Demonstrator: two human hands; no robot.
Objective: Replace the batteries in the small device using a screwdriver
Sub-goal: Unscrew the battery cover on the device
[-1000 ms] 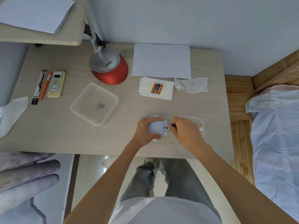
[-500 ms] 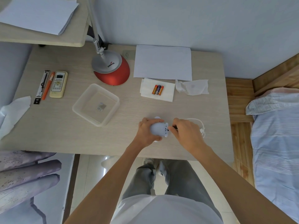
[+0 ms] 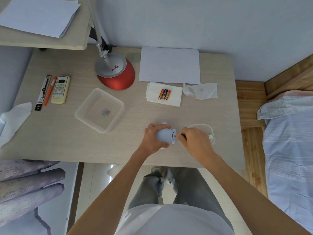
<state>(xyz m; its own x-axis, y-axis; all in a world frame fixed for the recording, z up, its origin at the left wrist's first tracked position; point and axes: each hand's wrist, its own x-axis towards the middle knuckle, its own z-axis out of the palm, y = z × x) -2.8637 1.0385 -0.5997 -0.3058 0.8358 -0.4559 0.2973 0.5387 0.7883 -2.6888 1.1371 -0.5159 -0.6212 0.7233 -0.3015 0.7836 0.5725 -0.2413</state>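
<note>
- One small device (image 3: pixel 165 134), white and rounded, sits on the bench (image 3: pixel 50 133), toward the 5 o'clock side of it.
- Left hand (image 3: pixel 152 138) grips it from 9 o'clock, fingers curled over the top.
- Right hand (image 3: pixel 194 141) comes in from 3 o'clock, fingertips pinched on one thin dark screwdriver (image 3: pixel 184 137). It's mostly hidden, with the tip at the device's end.
- Three batteries (image 3: pixel 164 94) lie side by side on one flat tissue (image 3: pixel 174 100), 12 o'clock from the device.
- One clear tub (image 3: pixel 116 106) at 10 o'clock, one white cable (image 3: pixel 210 133) at 3 o'clock.
- Farther out at 10 o'clock: one remote (image 3: pixel 60 89), one orange pen (image 3: pixel 50 94).
</note>
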